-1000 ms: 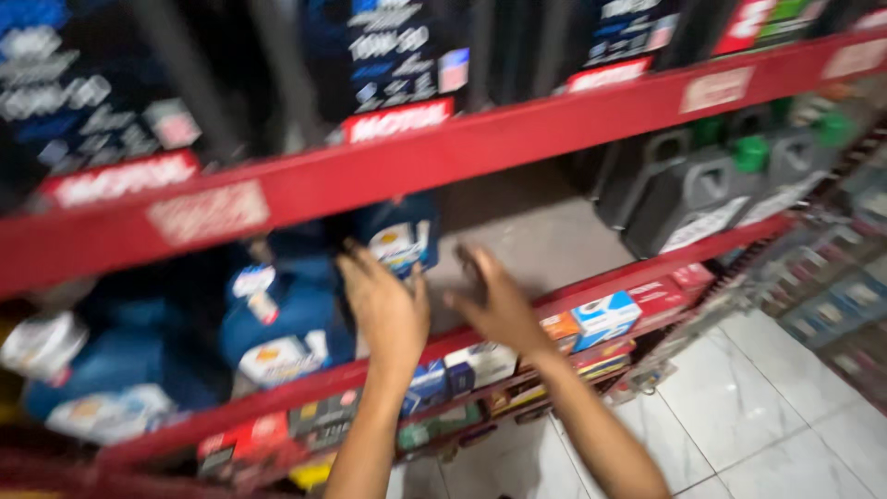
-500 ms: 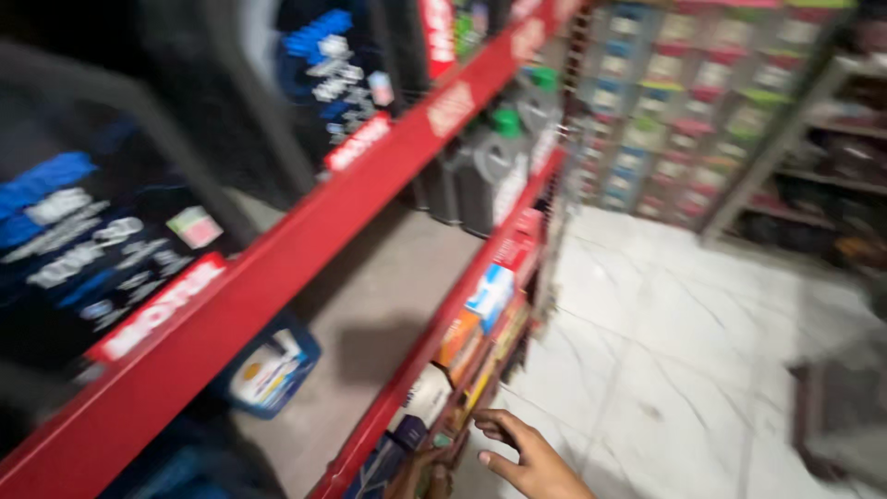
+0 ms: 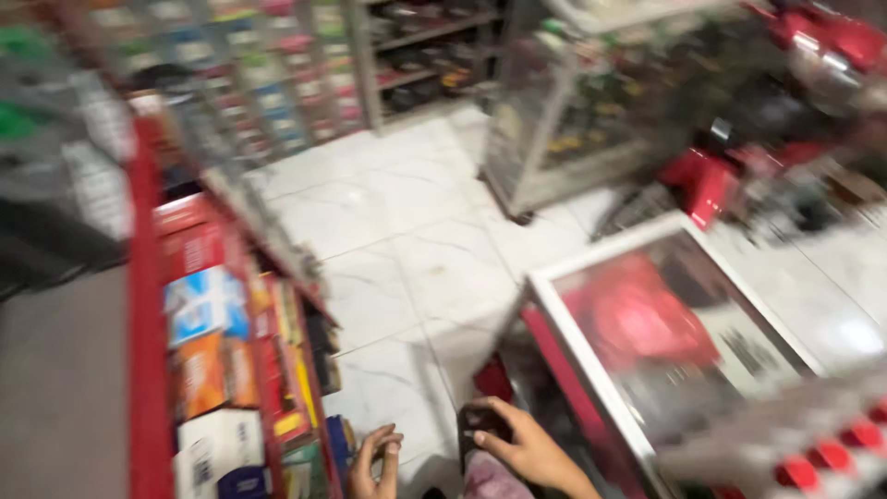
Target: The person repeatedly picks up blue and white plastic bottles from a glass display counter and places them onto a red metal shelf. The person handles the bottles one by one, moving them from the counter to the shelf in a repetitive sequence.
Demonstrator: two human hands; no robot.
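Note:
Both hands sit low at the bottom edge of this blurred head view. My left hand (image 3: pixel 375 458) hangs beside the end of the red shelf (image 3: pixel 141 370), fingers loosely curled and apart, with nothing in it. My right hand (image 3: pixel 528 447) is near the corner of a white-framed glass counter (image 3: pixel 591 356). Its thumb and fingers curl around a small dark object (image 3: pixel 484 423), which is too blurred to identify.
Coloured boxes (image 3: pixel 208 351) fill the red shelf's front on the left. White marble floor tiles (image 3: pixel 407 231) run down the middle. A glass cabinet (image 3: pixel 573 129) stands further back, red machine parts (image 3: pixel 711 180) lie at the upper right, and stocked racks (image 3: pixel 277 65) line the far wall.
The view has swung right, away from the shelf and towards the floor and the glass counter. Both hands have dropped from the shelf to the bottom edge, and the right one now curls on a dark object.

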